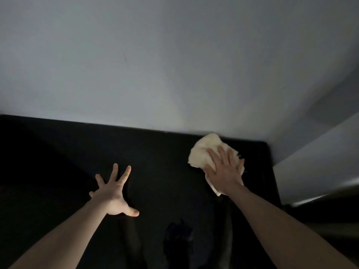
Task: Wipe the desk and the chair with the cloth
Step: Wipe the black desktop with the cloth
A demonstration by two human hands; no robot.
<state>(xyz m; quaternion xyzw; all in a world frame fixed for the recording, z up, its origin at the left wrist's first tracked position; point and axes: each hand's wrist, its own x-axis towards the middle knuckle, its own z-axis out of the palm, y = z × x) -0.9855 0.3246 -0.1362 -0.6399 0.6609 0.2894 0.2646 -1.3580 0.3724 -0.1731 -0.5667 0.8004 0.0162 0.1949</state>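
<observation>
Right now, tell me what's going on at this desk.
A person is wiping a dark desk. The right hand presses a pale cloth flat near the desk's far right corner, close to the wall. The left hand, fingers spread, is planted on the desktop and holds nothing. No chair is clearly visible.

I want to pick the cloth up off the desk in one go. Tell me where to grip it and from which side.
Grip the bunched hump of the cloth at its far left, coming from above with the fingers. It lies crumpled on the black desk, so its edges give no purchase. The right hand is pressed flat on its near part.
</observation>
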